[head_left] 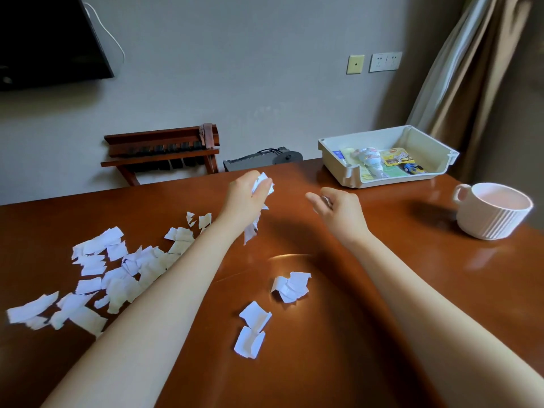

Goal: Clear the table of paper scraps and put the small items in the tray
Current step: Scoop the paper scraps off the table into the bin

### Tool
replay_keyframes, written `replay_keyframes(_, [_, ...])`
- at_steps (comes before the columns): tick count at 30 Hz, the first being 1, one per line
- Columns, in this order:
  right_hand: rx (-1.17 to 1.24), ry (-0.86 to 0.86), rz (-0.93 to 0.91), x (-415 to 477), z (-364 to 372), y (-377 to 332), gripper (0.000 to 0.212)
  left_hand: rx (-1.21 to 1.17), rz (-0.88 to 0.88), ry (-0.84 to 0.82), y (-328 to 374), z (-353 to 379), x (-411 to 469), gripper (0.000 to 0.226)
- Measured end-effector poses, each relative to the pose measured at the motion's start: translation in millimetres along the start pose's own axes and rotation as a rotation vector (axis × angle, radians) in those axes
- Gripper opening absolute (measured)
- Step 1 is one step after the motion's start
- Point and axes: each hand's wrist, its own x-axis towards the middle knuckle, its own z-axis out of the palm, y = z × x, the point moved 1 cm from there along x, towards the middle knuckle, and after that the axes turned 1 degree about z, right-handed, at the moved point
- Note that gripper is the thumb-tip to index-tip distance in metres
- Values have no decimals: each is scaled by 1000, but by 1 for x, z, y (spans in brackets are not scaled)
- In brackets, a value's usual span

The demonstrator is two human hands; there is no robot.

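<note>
My left hand [245, 195] is raised over the middle of the brown table [368, 319] and is closed on a bunch of white paper scraps [260, 184], with one strip hanging below it. My right hand [338, 212] hovers to its right with fingers loosely curled; something small and pale shows at the fingertips, but I cannot make it out. Several torn paper scraps [97, 275] lie spread on the left of the table. Three crumpled pieces [290, 285] lie near the front middle. The white tray [332, 151] at the back right holds small packets and a toy car [413, 168].
A white ribbed mug [494, 212] stands at the right edge of the table. Behind the table are a wooden luggage rack [164, 151], a black device on the floor, a wall-mounted TV [50, 39], and curtains [471, 69] at the right.
</note>
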Motion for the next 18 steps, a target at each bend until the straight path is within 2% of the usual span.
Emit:
replay_keyframes(7, [108, 36, 22, -24, -18, -23, 47, -203, -15, 111, 23, -16, -17, 28])
replay_keyframes(10, [125, 51, 15, -38, -28, -30, 47, -267, -11, 110, 30, -17, -30, 35])
replay_keyframes(18, [180, 230, 73, -90, -74, -42, 48, -493, -16, 35, 70, 7, -82, 31])
